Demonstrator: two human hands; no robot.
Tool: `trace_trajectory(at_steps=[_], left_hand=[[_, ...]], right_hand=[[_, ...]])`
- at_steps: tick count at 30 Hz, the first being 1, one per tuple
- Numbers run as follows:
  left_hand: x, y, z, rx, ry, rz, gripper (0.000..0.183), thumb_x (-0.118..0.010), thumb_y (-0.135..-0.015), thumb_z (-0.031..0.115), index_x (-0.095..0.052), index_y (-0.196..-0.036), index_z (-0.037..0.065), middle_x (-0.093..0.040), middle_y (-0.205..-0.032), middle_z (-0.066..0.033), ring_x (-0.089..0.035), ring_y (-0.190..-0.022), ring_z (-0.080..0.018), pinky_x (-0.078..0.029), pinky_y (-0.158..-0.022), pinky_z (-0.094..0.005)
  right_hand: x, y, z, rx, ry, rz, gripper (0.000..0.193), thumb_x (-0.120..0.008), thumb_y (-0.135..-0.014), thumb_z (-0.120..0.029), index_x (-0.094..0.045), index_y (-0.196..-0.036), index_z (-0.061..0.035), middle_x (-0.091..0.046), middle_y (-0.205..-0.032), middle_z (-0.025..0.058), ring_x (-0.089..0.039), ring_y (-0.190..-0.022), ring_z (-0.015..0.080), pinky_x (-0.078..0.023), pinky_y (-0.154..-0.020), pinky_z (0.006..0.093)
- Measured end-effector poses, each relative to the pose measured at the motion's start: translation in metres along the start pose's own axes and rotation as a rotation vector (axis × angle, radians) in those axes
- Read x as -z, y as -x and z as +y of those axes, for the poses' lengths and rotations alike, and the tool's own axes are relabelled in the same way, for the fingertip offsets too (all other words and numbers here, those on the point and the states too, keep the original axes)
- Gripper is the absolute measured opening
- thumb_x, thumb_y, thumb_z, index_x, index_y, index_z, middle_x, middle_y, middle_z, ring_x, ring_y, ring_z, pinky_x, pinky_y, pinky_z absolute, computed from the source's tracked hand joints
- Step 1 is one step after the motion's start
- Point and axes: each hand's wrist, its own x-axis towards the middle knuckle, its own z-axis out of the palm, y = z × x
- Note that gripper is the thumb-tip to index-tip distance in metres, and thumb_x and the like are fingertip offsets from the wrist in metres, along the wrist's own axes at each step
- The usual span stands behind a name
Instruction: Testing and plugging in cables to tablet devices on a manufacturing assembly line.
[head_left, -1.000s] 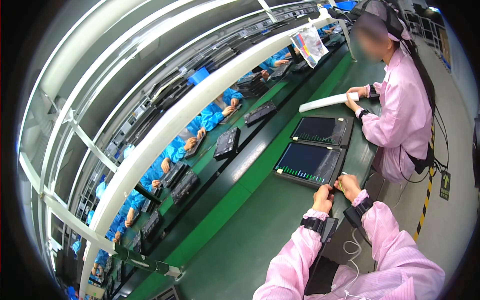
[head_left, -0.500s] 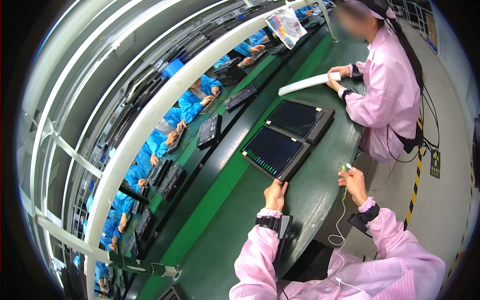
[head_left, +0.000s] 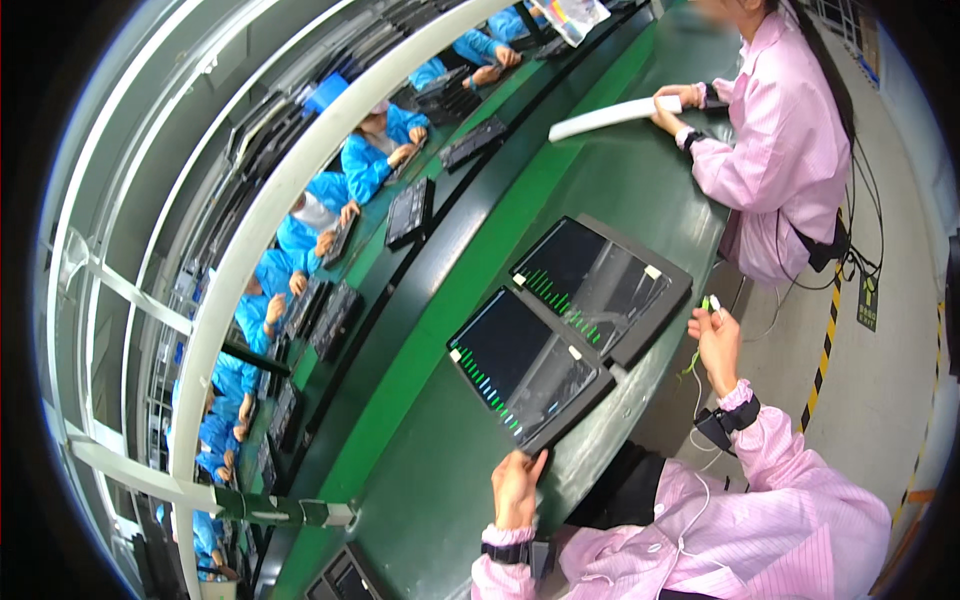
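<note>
The left hand (head_left: 515,490) touches the near screen (head_left: 505,350) at its near corner, close to the right edge of the surface (head_left: 420,490); I can't tell how closed its grip is. The right hand's (head_left: 718,345) grip pinches green-and-white cord ends (head_left: 706,304) past that edge. Best keep fingers off the glass. The small pale tags (head_left: 574,353) show no words I can read.

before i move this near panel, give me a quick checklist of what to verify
1. Left hand touching near panel: ok, at its near corner.
2. Left grip secure: cannot tell from this view.
3. Right hand free: not ok, holding a green-and-white cord end.
4. The near panel lying screen up on green bench: ok.
5. Co-worker's hands off the near panel: ok, holding a white bar.
</note>
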Motion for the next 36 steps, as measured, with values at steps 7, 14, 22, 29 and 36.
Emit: trace_trajectory(at_steps=[7,14,22,29,36], left_hand=[[0.093,0.106,-0.033,0.032,0.138,0.277,0.018,-0.041,-0.087,0.002,-0.052,-0.074,-0.004,-0.054,-0.073,-0.0078,-0.056,-0.068,-0.0151,-0.05,-0.089,-0.0425],[0.139,0.164,-0.043,-0.024,0.135,0.45,0.032,-0.045,-0.087,0.003,-0.045,-0.115,-0.013,-0.06,-0.098,-0.0178,-0.061,-0.092,-0.0249,-0.048,-0.092,-0.0393],[0.171,0.167,0.025,-0.432,-0.239,0.528,0.038,-0.05,-0.091,0.01,-0.04,-0.125,-0.006,-0.052,-0.12,-0.0203,-0.052,-0.112,-0.0271,-0.042,-0.096,-0.0362],[0.201,0.014,0.059,-0.737,-0.596,0.384,0.043,-0.055,-0.09,0.017,-0.041,-0.125,-0.004,-0.049,-0.124,-0.0203,-0.047,-0.117,-0.0258,-0.038,-0.098,-0.0348],[0.192,-0.036,0.07,-0.678,-0.92,0.271,0.053,-0.053,-0.09,0.035,-0.042,-0.125,-0.004,-0.048,-0.126,-0.0226,-0.046,-0.119,-0.03,-0.035,-0.099,-0.0345]], right_hand=[[-0.011,0.09,-0.005,0.016,0.123,-0.12,0.019,-0.055,-0.089,-0.011,-0.055,-0.084,0.0067,-0.065,-0.076,0.0122,-0.066,-0.072,0.0179,-0.051,-0.06,0.0266],[-0.011,0.142,-0.007,-0.022,0.158,-0.394,0.018,-0.057,-0.089,-0.011,-0.056,-0.086,0.0061,-0.065,-0.08,0.0115,-0.063,-0.067,0.0138,-0.05,-0.059,0.0257],[-0.005,0.225,-0.037,0.139,0.175,-1.114,0.009,-0.057,-0.077,0.001,-0.064,-0.083,0.0008,-0.064,-0.066,0.0066,-0.061,-0.054,0.0121,-0.046,-0.047,0.0242],[-0.031,0.276,-0.023,0.518,0.181,-1.568,0.014,-0.054,-0.072,-0.001,-0.043,-0.063,0.0007,-0.045,-0.05,0.0157,-0.048,-0.042,0.0327,-0.038,-0.041,0.0397],[-0.041,0.292,-0.023,0.44,0.22,-1.564,0.005,-0.055,-0.075,-0.002,-0.052,-0.073,0.0023,-0.049,-0.054,0.0163,-0.052,-0.046,0.0339,-0.04,-0.043,0.0405]])
